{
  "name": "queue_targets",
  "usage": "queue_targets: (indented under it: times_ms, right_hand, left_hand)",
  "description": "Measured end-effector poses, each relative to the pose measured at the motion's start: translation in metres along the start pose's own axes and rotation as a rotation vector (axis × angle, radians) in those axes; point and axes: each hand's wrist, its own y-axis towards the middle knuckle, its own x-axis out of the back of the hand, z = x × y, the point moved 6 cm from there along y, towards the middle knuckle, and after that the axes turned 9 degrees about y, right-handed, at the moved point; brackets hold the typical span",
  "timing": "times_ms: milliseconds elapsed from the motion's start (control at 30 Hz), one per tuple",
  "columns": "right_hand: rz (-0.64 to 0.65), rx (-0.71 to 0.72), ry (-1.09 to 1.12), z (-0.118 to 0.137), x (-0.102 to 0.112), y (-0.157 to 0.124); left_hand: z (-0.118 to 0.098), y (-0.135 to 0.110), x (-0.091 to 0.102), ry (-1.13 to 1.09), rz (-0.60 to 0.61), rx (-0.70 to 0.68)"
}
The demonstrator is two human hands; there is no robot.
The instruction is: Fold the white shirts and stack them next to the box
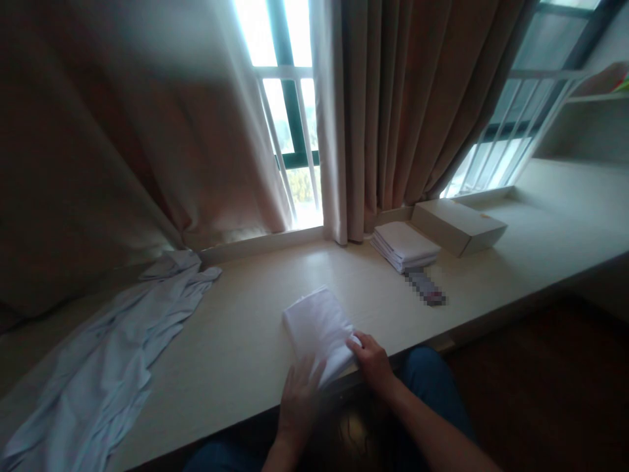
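A folded white cloth [322,328] lies near the front edge of the pale desk, a little slanted. My right hand [374,359] pinches its right edge, thumb on top. Resting on the near left part of the cloth is my left hand [301,393], its fingers stretched out and slightly blurred. Farther back to the right sits a neat stack of folded white cloths [405,244]. Along the left side of the desk spreads a loose, crumpled heap of white cloth [118,360].
A closed, pale box [459,225] stands behind the stack, and a pixelated flat item [425,286] lies in front of it. Brown curtains [413,98] hang along the desk's back edge before barred windows. My knees are below the front edge of the desk [236,367].
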Motion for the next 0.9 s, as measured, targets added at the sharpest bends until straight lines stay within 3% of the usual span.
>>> queue_targets:
  times_ms: [133,300,367,500,567,700,800,900]
  right_hand:
    - [-0.061,-0.089,0.044,-0.008,-0.004,0.008]
    - [-0.13,-0.318,0.007,-0.02,-0.005,0.015]
    - [-0.128,-0.291,0.009,-0.018,-0.007,0.017]
    - [-0.122,-0.121,0.094,-0.011,-0.009,0.017]
    - [-0.123,-0.064,0.104,-0.01,-0.006,0.015]
    - [-0.118,-0.038,-0.034,-0.012,0.005,0.011]
    - [-0.084,-0.037,-0.134,-0.014,0.01,0.01]
    - [-0.043,-0.005,-0.16,-0.014,0.01,0.01]
  left_hand:
    - [-0.011,0.001,0.01,-0.001,0.004,0.041]
    - [-0.01,0.021,0.036,-0.021,0.129,0.034]
    - [-0.003,0.043,0.046,-0.036,0.146,0.033]
    - [0.01,0.104,0.054,-0.024,0.044,-0.038]
    - [0.013,0.134,0.046,0.02,0.044,-0.085]
    - [0.019,0.171,0.012,0.106,0.186,-0.099]
    - [0.022,0.179,-0.01,0.132,0.243,-0.039]
    - [0.022,0.178,-0.023,0.147,0.21,0.019]
